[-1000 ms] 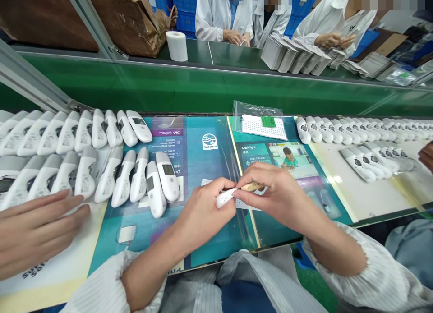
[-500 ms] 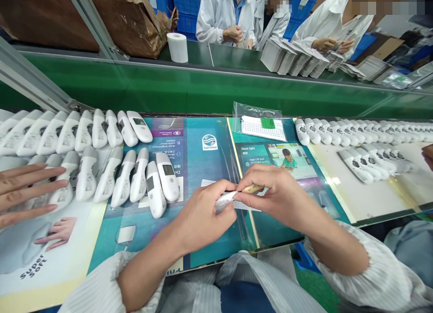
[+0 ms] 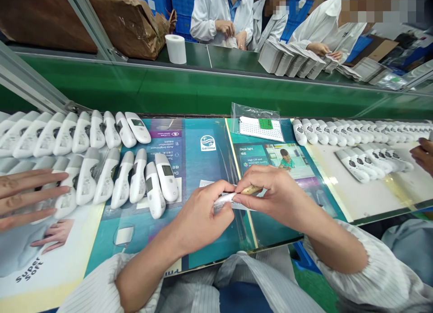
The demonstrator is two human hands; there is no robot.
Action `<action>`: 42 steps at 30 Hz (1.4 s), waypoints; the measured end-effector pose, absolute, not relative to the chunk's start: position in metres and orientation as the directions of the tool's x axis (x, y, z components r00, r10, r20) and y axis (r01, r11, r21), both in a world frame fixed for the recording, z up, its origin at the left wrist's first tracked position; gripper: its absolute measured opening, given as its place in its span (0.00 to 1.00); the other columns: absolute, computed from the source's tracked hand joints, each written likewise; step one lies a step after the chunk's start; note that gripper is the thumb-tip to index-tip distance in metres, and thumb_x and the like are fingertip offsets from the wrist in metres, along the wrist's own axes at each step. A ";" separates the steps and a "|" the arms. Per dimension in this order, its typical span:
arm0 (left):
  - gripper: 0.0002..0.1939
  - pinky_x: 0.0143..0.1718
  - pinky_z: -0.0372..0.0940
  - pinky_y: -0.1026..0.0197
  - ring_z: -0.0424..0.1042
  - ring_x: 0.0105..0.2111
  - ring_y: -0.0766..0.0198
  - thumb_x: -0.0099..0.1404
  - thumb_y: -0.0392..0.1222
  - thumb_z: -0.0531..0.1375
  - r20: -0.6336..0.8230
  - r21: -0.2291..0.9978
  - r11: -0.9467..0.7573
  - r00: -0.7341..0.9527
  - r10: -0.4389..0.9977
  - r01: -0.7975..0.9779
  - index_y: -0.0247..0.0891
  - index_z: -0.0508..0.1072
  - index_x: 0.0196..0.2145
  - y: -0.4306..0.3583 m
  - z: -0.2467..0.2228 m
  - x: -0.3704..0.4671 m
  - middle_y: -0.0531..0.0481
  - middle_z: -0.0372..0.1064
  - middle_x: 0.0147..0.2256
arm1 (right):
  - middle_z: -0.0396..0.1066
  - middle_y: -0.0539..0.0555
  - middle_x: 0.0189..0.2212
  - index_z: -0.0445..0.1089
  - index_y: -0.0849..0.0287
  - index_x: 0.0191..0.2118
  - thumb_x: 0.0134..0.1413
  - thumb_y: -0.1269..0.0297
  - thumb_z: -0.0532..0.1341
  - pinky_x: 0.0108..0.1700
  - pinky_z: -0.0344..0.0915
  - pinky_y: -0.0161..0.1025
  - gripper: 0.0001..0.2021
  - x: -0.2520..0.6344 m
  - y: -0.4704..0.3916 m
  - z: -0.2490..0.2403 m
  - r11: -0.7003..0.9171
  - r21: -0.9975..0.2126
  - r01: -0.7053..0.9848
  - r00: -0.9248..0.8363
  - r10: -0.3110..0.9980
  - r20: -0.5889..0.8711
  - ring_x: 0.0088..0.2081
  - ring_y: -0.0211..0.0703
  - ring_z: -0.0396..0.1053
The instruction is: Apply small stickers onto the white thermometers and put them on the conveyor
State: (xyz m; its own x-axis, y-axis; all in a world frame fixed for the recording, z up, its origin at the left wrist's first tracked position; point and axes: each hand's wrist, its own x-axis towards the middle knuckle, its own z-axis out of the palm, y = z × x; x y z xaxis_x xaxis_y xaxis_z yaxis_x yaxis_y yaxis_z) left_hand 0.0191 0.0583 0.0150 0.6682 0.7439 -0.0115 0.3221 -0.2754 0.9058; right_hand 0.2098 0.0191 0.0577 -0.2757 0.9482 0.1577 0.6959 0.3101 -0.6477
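Over the teal printed mat, my left hand (image 3: pixel 202 216) is closed on a white handheld device (image 3: pixel 223 199), mostly hidden by the fingers. My right hand (image 3: pixel 282 193) pinches a small tan stick-like tool (image 3: pixel 251 190) with dark marks on it. Its fingertips meet those of my left hand at the end of the device. Below my hands lies a white paper strip (image 3: pixel 207 183), partly covered. To the left stand two rows of similar white devices (image 3: pixel 168 180), the nearer ones with small grey screens.
Another person's hand (image 3: pixel 30 195) rests over devices at the left. More white devices (image 3: pixel 352 165) line the right side, near another person's hand (image 3: pixel 424 155). A clear bag (image 3: pixel 260 127) with a dotted sheet lies behind. Across the green ledge, co-workers handle paper stacks (image 3: pixel 287 58) beside a white roll (image 3: pixel 176 49).
My two hands keep nearly the same pose and grip. The hand at the right edge reaches further into view, and the co-workers' hands across the ledge have shifted.
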 end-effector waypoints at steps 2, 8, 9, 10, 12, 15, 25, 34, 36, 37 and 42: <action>0.14 0.25 0.54 0.64 0.63 0.24 0.67 0.63 0.36 0.52 -0.022 0.907 -0.268 0.671 0.741 0.325 0.40 0.75 0.42 0.058 0.015 0.019 0.58 0.68 0.27 | 0.74 0.48 0.29 0.76 0.56 0.33 0.58 0.69 0.67 0.34 0.62 0.33 0.04 0.210 0.019 0.057 0.313 -0.649 0.693 -0.279 0.947 0.158 0.32 0.35 0.71; 0.14 0.30 0.58 0.63 0.67 0.28 0.65 0.64 0.37 0.53 -0.018 0.910 -0.268 0.674 0.738 0.317 0.40 0.74 0.44 0.058 0.014 0.018 0.56 0.72 0.31 | 0.75 0.49 0.31 0.76 0.55 0.33 0.59 0.68 0.67 0.33 0.61 0.33 0.03 0.211 0.018 0.057 0.296 -0.652 0.698 -0.269 0.952 0.144 0.34 0.37 0.72; 0.14 0.30 0.58 0.63 0.67 0.28 0.64 0.64 0.37 0.53 -0.018 0.912 -0.264 0.673 0.740 0.315 0.40 0.74 0.44 0.058 0.014 0.018 0.56 0.72 0.31 | 0.75 0.49 0.31 0.76 0.55 0.33 0.59 0.68 0.67 0.33 0.60 0.33 0.03 0.211 0.018 0.057 0.297 -0.648 0.701 -0.269 0.952 0.144 0.34 0.37 0.72; 0.13 0.30 0.57 0.63 0.67 0.28 0.64 0.64 0.37 0.53 -0.020 0.914 -0.260 0.674 0.739 0.312 0.40 0.74 0.43 0.058 0.014 0.018 0.56 0.72 0.31 | 0.75 0.49 0.31 0.76 0.55 0.33 0.59 0.68 0.67 0.33 0.60 0.33 0.03 0.211 0.018 0.057 0.303 -0.642 0.704 -0.274 0.950 0.148 0.34 0.37 0.72; 0.12 0.28 0.56 0.63 0.66 0.27 0.65 0.64 0.38 0.53 -0.024 0.916 -0.254 0.673 0.739 0.311 0.40 0.74 0.41 0.059 0.014 0.018 0.57 0.71 0.29 | 0.75 0.49 0.31 0.76 0.55 0.33 0.59 0.69 0.67 0.33 0.59 0.33 0.04 0.210 0.018 0.057 0.320 -0.623 0.714 -0.284 0.945 0.161 0.34 0.37 0.72; 0.11 0.27 0.54 0.63 0.63 0.25 0.65 0.65 0.38 0.53 -0.024 0.917 -0.250 0.669 0.743 0.311 0.41 0.74 0.40 0.058 0.012 0.018 0.58 0.68 0.28 | 0.75 0.48 0.30 0.76 0.55 0.32 0.59 0.68 0.68 0.34 0.58 0.35 0.04 0.209 0.017 0.057 0.343 -0.572 0.745 -0.293 0.939 0.182 0.33 0.37 0.72; 0.12 0.38 0.60 0.59 0.71 0.41 0.56 0.65 0.41 0.55 -0.034 0.992 -0.054 0.663 0.748 0.112 0.40 0.76 0.43 0.062 0.013 0.018 0.50 0.76 0.40 | 0.74 0.52 0.36 0.74 0.53 0.44 0.63 0.62 0.65 0.41 0.63 0.41 0.06 0.230 0.005 0.073 0.375 -0.338 0.863 -0.227 0.886 0.404 0.38 0.43 0.72; 0.11 0.36 0.63 0.61 0.71 0.33 0.62 0.64 0.48 0.62 -0.089 0.890 0.404 0.788 0.609 -0.211 0.41 0.77 0.41 0.038 0.017 0.021 0.50 0.74 0.35 | 0.74 0.50 0.33 0.76 0.49 0.41 0.55 0.54 0.70 0.34 0.68 0.34 0.10 0.228 -0.021 0.041 0.363 -0.806 0.468 -0.169 0.932 0.321 0.34 0.39 0.72; 0.14 0.43 0.66 0.56 0.74 0.42 0.55 0.66 0.49 0.60 -0.033 0.978 0.181 0.782 0.623 -0.103 0.43 0.76 0.46 0.037 0.022 0.018 0.47 0.75 0.42 | 0.74 0.52 0.34 0.76 0.50 0.41 0.55 0.50 0.70 0.33 0.69 0.35 0.13 0.239 -0.029 0.037 0.290 -0.873 0.392 -0.102 0.957 0.272 0.34 0.41 0.73; 0.15 0.48 0.65 0.51 0.72 0.48 0.51 0.68 0.50 0.58 0.021 0.999 -0.043 0.743 0.669 0.011 0.44 0.75 0.48 0.041 0.026 0.014 0.45 0.75 0.47 | 0.74 0.52 0.32 0.76 0.51 0.41 0.55 0.48 0.69 0.30 0.68 0.35 0.14 0.251 -0.032 0.035 0.219 -0.899 0.379 -0.045 0.975 0.219 0.31 0.41 0.71; 0.23 0.50 0.62 0.37 0.70 0.47 0.38 0.75 0.48 0.45 0.165 0.096 -0.518 0.500 0.850 0.850 0.32 0.77 0.45 0.084 0.039 -0.015 0.31 0.74 0.42 | 0.62 0.49 0.19 0.71 0.55 0.34 0.50 0.36 0.65 0.22 0.56 0.38 0.24 0.355 -0.034 0.028 -0.281 -0.789 0.547 0.464 0.886 0.006 0.20 0.38 0.58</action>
